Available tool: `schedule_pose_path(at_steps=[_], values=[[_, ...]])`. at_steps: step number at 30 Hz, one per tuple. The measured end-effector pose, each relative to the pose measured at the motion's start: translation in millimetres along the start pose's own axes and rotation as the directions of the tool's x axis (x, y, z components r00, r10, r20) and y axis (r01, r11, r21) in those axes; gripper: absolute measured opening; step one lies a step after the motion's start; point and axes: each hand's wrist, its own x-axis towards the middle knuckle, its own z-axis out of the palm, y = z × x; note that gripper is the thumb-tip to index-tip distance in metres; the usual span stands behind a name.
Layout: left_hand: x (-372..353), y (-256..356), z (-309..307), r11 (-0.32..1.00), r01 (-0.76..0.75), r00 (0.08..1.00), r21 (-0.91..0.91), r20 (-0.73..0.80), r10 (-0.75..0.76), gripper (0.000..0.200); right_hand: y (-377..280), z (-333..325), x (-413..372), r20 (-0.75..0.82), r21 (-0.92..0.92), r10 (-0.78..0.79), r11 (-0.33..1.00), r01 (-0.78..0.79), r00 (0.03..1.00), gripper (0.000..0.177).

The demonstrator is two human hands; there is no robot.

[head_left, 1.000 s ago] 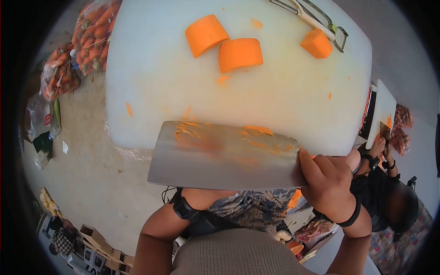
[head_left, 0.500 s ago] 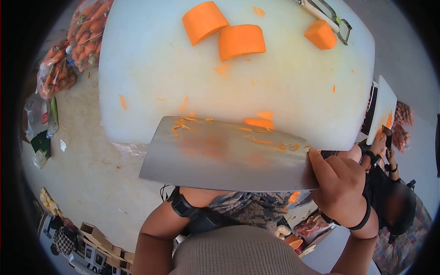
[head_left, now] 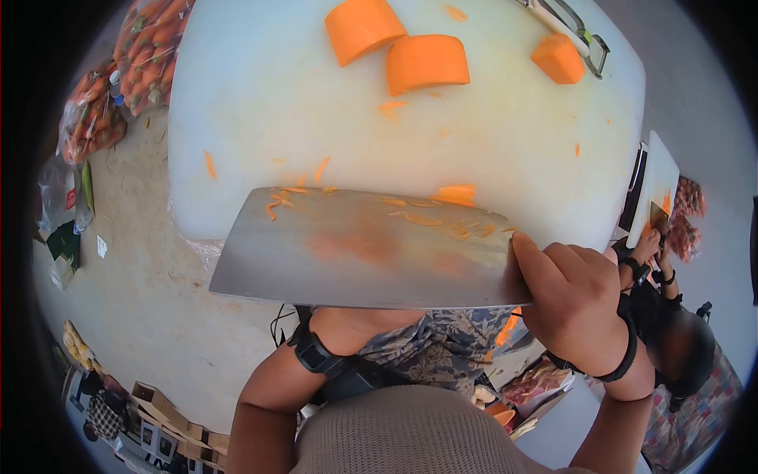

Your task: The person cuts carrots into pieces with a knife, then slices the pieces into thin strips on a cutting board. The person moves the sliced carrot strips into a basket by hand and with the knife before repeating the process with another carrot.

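My right hand (head_left: 572, 304) grips a wide cleaver (head_left: 371, 253) at its right end. The blade lies broadside across the near edge of the white cutting board (head_left: 513, 142), with thin orange shreds stuck along its upper side. Of my left hand (head_left: 359, 328), only a part beyond the wristwatch shows below the blade; the cleaver hides its fingers. Two thick carrot chunks (head_left: 426, 65) sit together at the far side of the board. A smaller carrot piece (head_left: 559, 59) rests by a peeler (head_left: 557, 24) at the far right. A carrot slice (head_left: 455, 193) lies just past the blade.
Clear bags of carrots (head_left: 150, 59) stand on the floor at the left. To the right, another person's hands (head_left: 651, 245) hold a knife at a second white board (head_left: 655, 178). Cardboard boxes (head_left: 162, 407) are at the lower left. Several orange scraps dot the board.
The cleaver and my right hand have shifted slightly left and towards the board's far side. In view, the carrot chunks sit a little farther right and up.
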Motion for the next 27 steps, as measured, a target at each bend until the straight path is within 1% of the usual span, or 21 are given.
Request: schedule_pose_path(at_steps=[1, 3, 4, 6, 7, 9, 10, 12, 14, 16, 18, 19, 21, 22, 23, 24, 25, 27], values=[[-2.9, -0.9, -1.8, 1.0, 0.002, 1.0, -0.001, -0.002, -0.002, 0.047, 0.1, -4.6, -3.4, 0.002, 0.0, -0.002, 1.0, 0.002, 1.0, 0.039], [-7.5, -2.3, -4.2, 0.992, 0.051, 0.997, 0.117, 0.048, -0.057, 0.044, 0.7, -13.4, -13.4, 0.044, -0.03, 0.032, 0.999, -0.031, 0.999, 0.042], [-8.2, -2.6, -2.9, 0.993, 0.053, 0.997, 0.109, 0.053, -0.059, 0.044, 0.7, -12.9, -22.3, 0.031, -0.045, 0.058, 0.997, -0.056, 0.998, 0.043], [-6.4, -4.3, -2.7, 0.994, 0.006, 1.0, 0.106, 0.022, -0.009, 0.043, 0.7, -12.8, -21.9, 0.037, -0.052, 0.058, 0.997, -0.056, 0.998, 0.042], [-5.2, -5.6, -0.8, 0.994, 0.005, 1.0, 0.105, 0.023, -0.007, 0.043, 0.9, -12.5, -20.9, 0.041, -0.058, 0.055, 0.997, -0.053, 0.998, 0.041], [-3.8, -7.1, 4.7, 0.998, -0.028, 0.997, 0.056, -0.076, 0.032, 0.028, 2.2, -4.4, -16.1, 0.022, -0.036, 0.041, 0.999, -0.04, 0.999, 0.039], [-3.6, -5.8, 4.4, 0.998, -0.029, 0.997, 0.056, -0.074, 0.033, 0.028, 2.1, -0.4, -12.6, 0.001, -0.013, 0.026, 1.0, -0.026, 1.0, 0.038], [0.4, -1.5, 0.3, 0.954, -0.053, 0.987, 0.294, -0.132, 0.095, 0.028, -1.0, 3.2, -1.8, 0.002, -0.016, 0.009, 1.0, -0.009, 1.0, 0.036], [9.2, 4.4, -4.4, 0.96, -0.058, 0.984, 0.273, -0.144, 0.1, 0.028, -3.2, 5.4, 4.1, 0.013, -0.04, -0.016, 0.999, 0.016, 1.0, 0.029], [9.7, 4.9, -3.3, 0.966, -0.056, 0.982, 0.252, -0.159, 0.099, 0.028, -4.4, 7.9, 4.8, -0.007, -0.038, -0.011, 0.999, 0.011, 1.0, 0.026], [6.5, 1.6, -0.8, 0.897, -0.079, 0.964, 0.435, -0.194, 0.179, 0.03, -6.2, 9.2, 4.4, -0.031, -0.036, 0.007, 0.999, -0.008, 0.999, 0.024], [9.0, 2.2, -1.4, 0.895, -0.09, 0.964, 0.436, -0.188, 0.189, 0.03, -6.5, 9.9, 4.8, -0.037, -0.043, 0.013, 0.999, -0.014, 0.999, 0.019], [17.9, 4.7, -4.2, 0.812, -0.188, 0.908, 0.553, -0.216, 0.358, 0.029, -7.6, 15.0, 8.4, -0.05, -0.054, 0.024, 0.998, -0.027, 0.998, 0.016], [20.4, 6.2, -5.0, 0.808, -0.197, 0.906, 0.555, -0.212, 0.366, 0.029, -9.0, 20.6, 12.2, -0.079, -0.043, 0.022, 0.999, -0.025, 0.997, 0.015], [23.2, 7.3, -6.2, 0.852, -0.198, 0.909, 0.485, -0.235, 0.344, 0.027, -9.6, 24.4, 15.3, -0.111, -0.033, 0.02, 0.999, -0.024, 0.994, 0.016], [26.6, 7.7, -8.1, 0.889, -0.198, 0.911, 0.412, -0.257, 0.322, 0.025, -9.5, 25.7, 17.3, -0.103, -0.005, 0.026, 1.0, -0.027, 0.994, 0.019], [30.6, 7.7, -10.2, 0.885, -0.204, 0.907, 0.419, -0.258, 0.332, 0.025, -9.6, 26.2, 16.9, -0.113, -0.011, 0.024, 1.0, -0.026, 0.993, 0.019], [33.9, 9.0, -12.1, 0.866, -0.267, 0.874, 0.423, -0.272, 0.403, 0.018, -9.9, 26.6, 16.5, -0.103, 0.004, 0.041, 0.999, -0.041, 0.994, 0.02]])
